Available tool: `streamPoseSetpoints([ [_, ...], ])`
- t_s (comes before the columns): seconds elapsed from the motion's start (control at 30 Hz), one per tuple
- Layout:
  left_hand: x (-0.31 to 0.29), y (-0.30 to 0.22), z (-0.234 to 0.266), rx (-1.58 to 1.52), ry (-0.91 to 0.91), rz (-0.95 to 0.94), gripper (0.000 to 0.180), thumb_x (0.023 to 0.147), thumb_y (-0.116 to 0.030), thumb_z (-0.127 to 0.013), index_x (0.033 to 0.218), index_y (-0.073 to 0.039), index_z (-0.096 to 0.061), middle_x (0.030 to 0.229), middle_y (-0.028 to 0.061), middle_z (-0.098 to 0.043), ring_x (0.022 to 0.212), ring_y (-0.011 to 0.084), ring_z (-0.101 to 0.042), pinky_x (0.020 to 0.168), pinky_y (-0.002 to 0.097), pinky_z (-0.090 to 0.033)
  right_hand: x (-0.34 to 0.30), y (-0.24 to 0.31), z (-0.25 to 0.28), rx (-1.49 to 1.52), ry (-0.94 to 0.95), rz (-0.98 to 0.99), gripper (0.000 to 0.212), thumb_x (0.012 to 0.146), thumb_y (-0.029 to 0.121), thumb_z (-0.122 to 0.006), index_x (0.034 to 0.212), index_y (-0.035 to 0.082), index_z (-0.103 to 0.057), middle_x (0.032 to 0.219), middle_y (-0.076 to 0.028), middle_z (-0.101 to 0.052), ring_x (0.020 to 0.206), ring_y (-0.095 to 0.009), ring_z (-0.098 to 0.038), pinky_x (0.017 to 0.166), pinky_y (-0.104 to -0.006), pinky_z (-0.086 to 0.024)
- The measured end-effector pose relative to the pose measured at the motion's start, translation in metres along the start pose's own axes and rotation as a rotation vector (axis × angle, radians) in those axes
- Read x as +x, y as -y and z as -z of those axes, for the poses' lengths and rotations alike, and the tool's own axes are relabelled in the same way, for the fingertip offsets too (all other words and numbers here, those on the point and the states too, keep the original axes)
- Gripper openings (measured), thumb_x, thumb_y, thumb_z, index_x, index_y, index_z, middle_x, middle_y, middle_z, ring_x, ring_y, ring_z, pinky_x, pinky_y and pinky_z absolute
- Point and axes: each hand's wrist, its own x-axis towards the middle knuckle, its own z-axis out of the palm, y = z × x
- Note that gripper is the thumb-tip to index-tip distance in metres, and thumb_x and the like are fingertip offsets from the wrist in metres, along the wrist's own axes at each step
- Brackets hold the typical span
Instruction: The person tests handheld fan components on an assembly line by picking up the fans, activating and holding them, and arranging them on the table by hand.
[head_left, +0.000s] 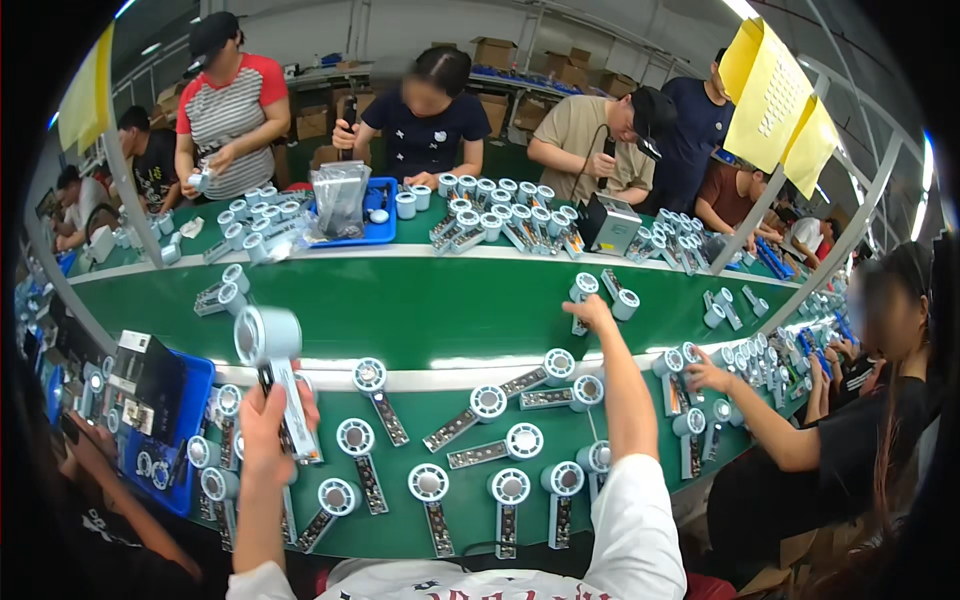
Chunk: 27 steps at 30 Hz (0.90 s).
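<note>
Your left hand grips a pale-blue handheld fan above the counter's left side; your right hand meets a second fan near the green conveyor's far edge, grip unclear; likely a pickup, needing a firm pinch.

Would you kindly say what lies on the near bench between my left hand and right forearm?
Head view: several handheld fans lie on the green bench between your left hand and right forearm.

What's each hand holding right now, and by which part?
Left hand: a pale blue fan, by its handle. Right hand: at another fan; whether it's gripped cannot be told.
</note>
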Motion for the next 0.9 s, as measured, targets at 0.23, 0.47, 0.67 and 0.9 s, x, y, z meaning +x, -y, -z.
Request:
streamPoseSetpoints([
  [0.23, -0.036, 0.016, 0.016, -0.248, 0.104, -0.009, 0.038, 0.096, -0.019, -0.047, 0.127, -0.001, -0.038, 0.091, 0.0111, -0.055, 0.063, 0.0178, -0.056, 0.053, 0.0258, -0.046, -0.050, 0.069, 0.055, 0.807, 0.172, -0.002, 0.023, 0.075, 0.018, -0.057, 0.087, -0.001, -0.056, 0.074, -0.013, -0.058, 0.056, -0.021, -0.051, 0.049, -0.0313, -0.040],
  [0.47, -0.039, 0.019, -0.010, -0.269, 0.347, 0.113, 0.038, 0.092, -0.011, -0.048, 0.128, -0.001, -0.037, 0.103, 0.0156, -0.054, 0.077, 0.0211, -0.056, 0.064, 0.0313, -0.049, -0.179, 0.076, 0.122, 1.541, 0.418, 0.170, 0.020, 0.083, 0.008, -0.054, 0.101, 0.000, -0.049, 0.076, -0.010, -0.057, 0.053, -0.015, -0.051, 0.047, -0.0261, -0.041],
  [0.67, -0.051, 0.028, -0.021, -0.239, 0.541, 0.206, 0.039, 0.091, -0.009, -0.049, 0.126, 0.001, -0.038, 0.102, 0.0145, -0.055, 0.076, 0.0207, -0.056, 0.065, 0.0302, -0.048, -0.343, 0.117, 0.121, 1.743, 0.398, 0.324, 0.032, 0.083, 0.002, -0.054, 0.114, -0.001, -0.045, 0.096, -0.016, -0.057, 0.067, -0.019, -0.056, 0.054, -0.0285, -0.045],
  [0.9, -0.062, 0.033, -0.020, -0.208, 0.603, 0.273, 0.033, 0.092, -0.003, -0.045, 0.125, 0.001, -0.039, 0.104, 0.0114, -0.054, 0.078, 0.0174, -0.054, 0.073, 0.0275, -0.046, -0.414, 0.138, 0.074, 1.878, 0.469, 0.274, 0.043, 0.082, 0.000, -0.053, 0.124, 0.000, -0.041, 0.097, -0.015, -0.056, 0.067, -0.020, -0.054, 0.057, -0.0290, -0.043],
])
